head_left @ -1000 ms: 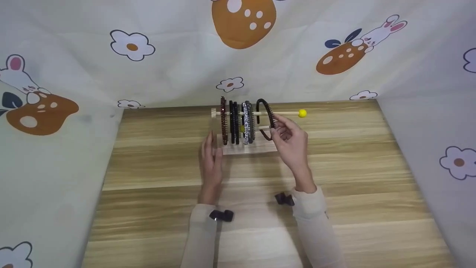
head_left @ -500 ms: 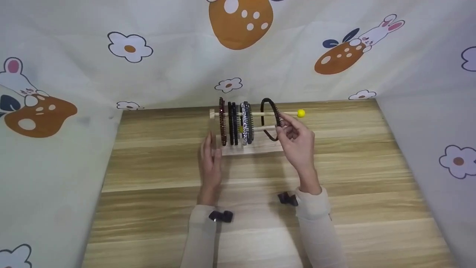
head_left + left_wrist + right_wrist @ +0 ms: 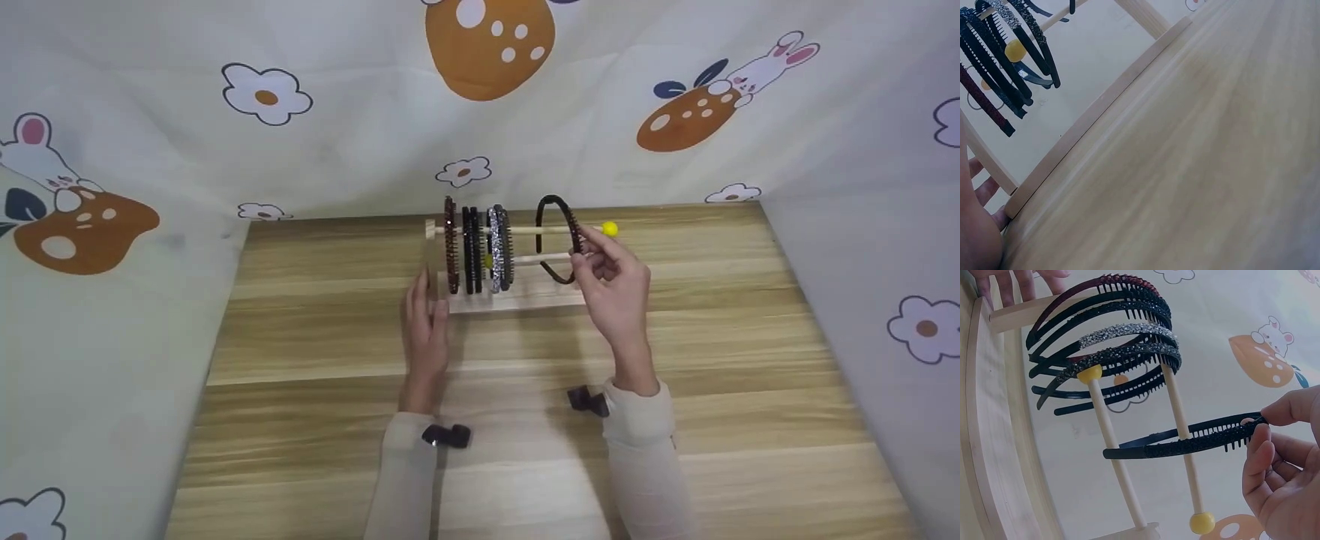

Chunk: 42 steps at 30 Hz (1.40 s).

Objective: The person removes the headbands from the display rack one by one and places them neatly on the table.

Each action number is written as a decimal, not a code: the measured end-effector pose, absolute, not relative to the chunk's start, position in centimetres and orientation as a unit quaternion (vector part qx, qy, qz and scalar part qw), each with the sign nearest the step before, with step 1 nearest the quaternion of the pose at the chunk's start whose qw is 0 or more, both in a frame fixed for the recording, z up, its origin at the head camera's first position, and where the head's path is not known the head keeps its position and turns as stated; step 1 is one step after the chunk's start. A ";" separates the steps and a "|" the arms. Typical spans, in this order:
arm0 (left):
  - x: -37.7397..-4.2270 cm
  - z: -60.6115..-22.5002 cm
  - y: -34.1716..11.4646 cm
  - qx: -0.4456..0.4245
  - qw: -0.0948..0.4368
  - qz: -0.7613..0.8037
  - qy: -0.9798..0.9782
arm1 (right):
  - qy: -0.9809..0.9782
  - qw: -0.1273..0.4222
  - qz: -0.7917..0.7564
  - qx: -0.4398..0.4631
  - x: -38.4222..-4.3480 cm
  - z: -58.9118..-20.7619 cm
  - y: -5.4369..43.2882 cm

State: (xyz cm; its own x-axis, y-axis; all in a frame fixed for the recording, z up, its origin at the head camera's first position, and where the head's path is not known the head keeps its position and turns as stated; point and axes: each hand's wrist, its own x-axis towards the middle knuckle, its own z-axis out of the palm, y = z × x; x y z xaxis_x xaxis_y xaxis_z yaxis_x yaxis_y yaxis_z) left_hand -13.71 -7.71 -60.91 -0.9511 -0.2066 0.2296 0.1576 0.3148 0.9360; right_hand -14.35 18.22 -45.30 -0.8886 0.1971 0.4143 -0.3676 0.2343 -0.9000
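My right hand [image 3: 615, 289] pinches a black toothed headband [image 3: 1185, 445] between thumb and fingers. One rod [image 3: 1192, 478] of a wooden headband stand [image 3: 517, 301] passes through its loop, near the yellow ball [image 3: 1202, 523] at the rod's end. At the stand's left end, my left hand [image 3: 426, 330] grips the wooden frame, thumb in front and fingers along the outer side. Several other headbands hang farther left: a dark red one [image 3: 451, 247], black ones [image 3: 471, 259], a silver glitter one [image 3: 495, 247] and a dark grey one [image 3: 507, 251].
The stand is near the back edge of a wood-grain table [image 3: 315, 442]. A pale printed cloth [image 3: 360, 120] rises behind it and at both sides. A second yellow ball [image 3: 1090, 374] ends the other rod, beside the hanging headbands.
My right hand has slid the black headband rightward along the rod, away from the others and towards the yellow ball. The left hand keeps its place on the stand.
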 end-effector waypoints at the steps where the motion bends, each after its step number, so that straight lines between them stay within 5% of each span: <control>1: -13.7 -60.9 -7.7 0.014 0.157 -0.584 -0.796 | -0.751 0.230 0.617 0.057 -14.3 -45.2 18.3; 42: -13.7 -60.8 -7.5 0.029 0.139 -0.613 -0.777 | -0.722 0.268 0.636 0.036 -14.1 -44.1 20.6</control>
State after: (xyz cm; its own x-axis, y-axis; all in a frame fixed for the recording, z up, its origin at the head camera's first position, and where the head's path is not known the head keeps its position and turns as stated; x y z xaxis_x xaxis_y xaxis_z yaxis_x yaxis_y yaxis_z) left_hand -13.66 -7.52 -60.82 -0.9595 -0.2152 0.1816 0.1263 0.2476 0.9606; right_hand -14.09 20.62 -44.11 -0.8539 0.2889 0.4329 -0.3930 0.1875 -0.9002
